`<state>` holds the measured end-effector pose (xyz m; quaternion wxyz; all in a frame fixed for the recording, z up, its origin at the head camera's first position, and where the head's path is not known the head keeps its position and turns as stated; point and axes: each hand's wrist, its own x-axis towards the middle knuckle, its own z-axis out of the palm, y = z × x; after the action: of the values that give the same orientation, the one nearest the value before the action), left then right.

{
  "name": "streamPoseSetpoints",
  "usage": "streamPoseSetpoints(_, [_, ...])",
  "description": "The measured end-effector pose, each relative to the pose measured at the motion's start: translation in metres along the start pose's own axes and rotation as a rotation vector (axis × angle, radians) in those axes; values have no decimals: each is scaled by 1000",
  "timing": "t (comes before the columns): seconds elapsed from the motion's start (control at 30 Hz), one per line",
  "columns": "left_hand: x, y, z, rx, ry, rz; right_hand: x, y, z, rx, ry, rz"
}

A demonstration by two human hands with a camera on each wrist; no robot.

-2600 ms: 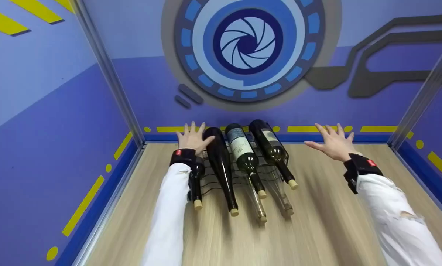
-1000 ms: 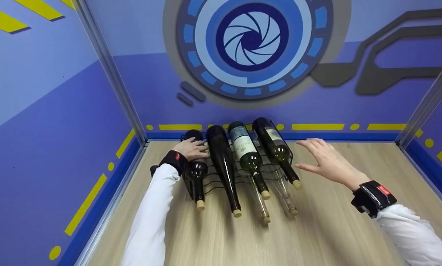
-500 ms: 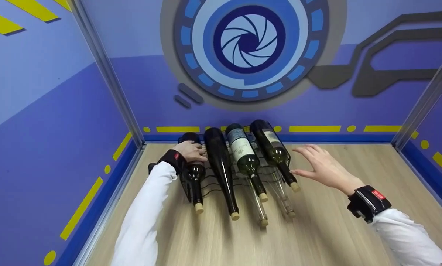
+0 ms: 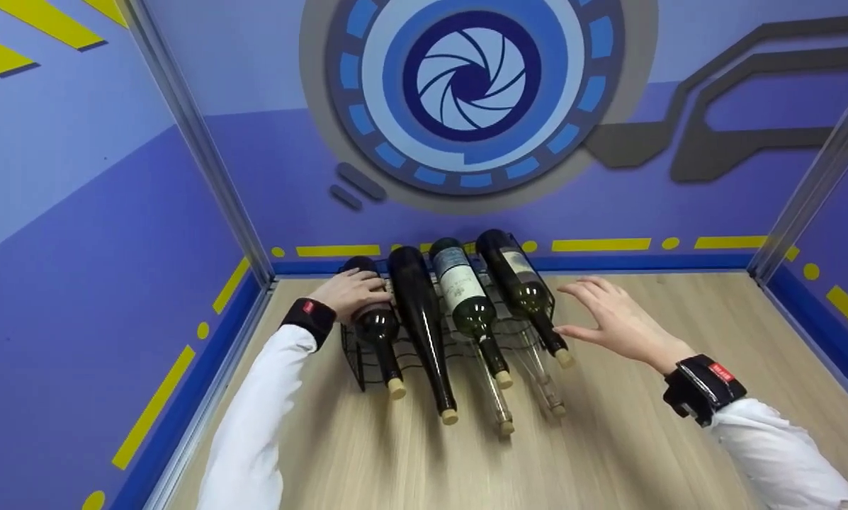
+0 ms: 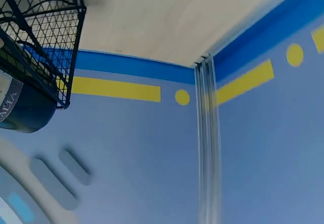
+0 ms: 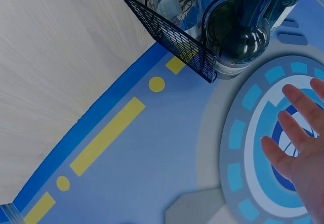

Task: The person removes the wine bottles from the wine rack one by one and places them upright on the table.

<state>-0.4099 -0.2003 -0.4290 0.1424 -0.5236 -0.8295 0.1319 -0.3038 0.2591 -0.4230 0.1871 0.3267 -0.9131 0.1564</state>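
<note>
My left hand grips the body of the leftmost dark wine bottle, fingers over its top. Its corked neck points toward me and slants right. This bottle lies at the upper level of a black wire wine rack, beside a slim dark bottle, a bottle with a white label and a green-black bottle. To the right of the rack, my right hand hovers with fingers extended, holding nothing. The right wrist view shows those spread fingers away from the rack's mesh side.
Two clear corked bottles, one left of the other, lie lower in the rack, necks forward. A wooden tabletop runs back to a blue printed wall. Another wall bounds the left side.
My left hand came down onto the leftmost bottle and took hold of it. The bottle's neck has swung to the right. My right hand moved left toward the rack, then stayed nearly still.
</note>
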Motion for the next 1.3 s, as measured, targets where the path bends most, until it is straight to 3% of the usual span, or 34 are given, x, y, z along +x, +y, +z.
streamPoseSetpoints(0.13, [-5,-3,-4,-88,86,-78,-2,0,-1,8,7,12])
streamPoseSetpoints(0.27, [-7,-4,-12,-189,166,-193,-3,0,-2,28,23,26])
streamPoseSetpoints(0.47, [-10,-1,-27,-334,359,-361,0,-1,-3,102,44,44])
streamPoseSetpoints(0.77, [4,17,-40,-491,628,-507,3,-15,-13,529,38,209])
streamPoseSetpoints(0.93, [19,26,-50,-512,799,-551,5,-33,-29,683,44,273])
streamPoseSetpoints(1.1, [36,36,-69,-558,929,-535,6,-33,-32,770,73,323])
streamPoseSetpoints(1.2, [47,45,-81,-627,975,-548,7,-31,-33,783,93,326])
streamPoseSetpoints(1.3, [58,55,-91,-757,1003,-585,8,-30,-35,782,111,320])
